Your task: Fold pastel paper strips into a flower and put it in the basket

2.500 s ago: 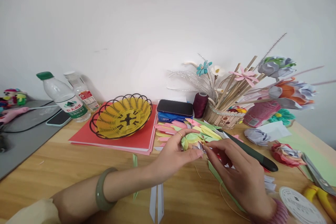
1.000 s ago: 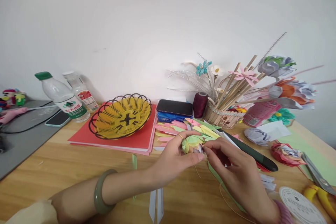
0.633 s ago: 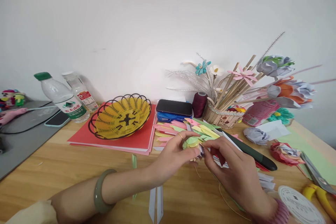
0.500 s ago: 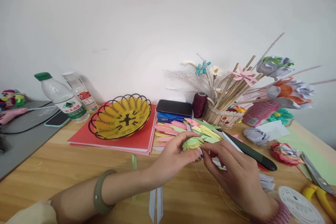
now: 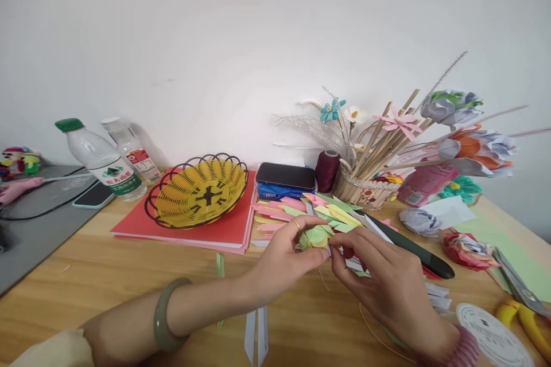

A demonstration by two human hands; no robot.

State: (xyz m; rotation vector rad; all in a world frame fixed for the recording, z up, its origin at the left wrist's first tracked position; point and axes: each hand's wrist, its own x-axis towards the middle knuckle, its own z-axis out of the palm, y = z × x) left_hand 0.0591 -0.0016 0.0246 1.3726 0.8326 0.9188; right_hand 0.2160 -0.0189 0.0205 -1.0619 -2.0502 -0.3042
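My left hand is closed around a small folded paper flower in light green and yellow. Thumb and fingertips of my right hand are pinched together at the flower's right edge; what lies between them is too small to make out. A thin thread loops on the table below my hands. Behind them is a heap of pink, yellow, green and white folded paper strips. Two white paper strips lie near the front edge, and a green strip is beside my left forearm.
A yellow woven basket sits on red paper, left of centre. Two bottles stand further left. Behind the heap are a phone, a thread spool and a stick-filled pot. Scissors and a round-labelled spool lie right.
The paper flower has turned slightly in my left hand, and my right fingertips have shifted a little at its edge. Everything else stays where it was.
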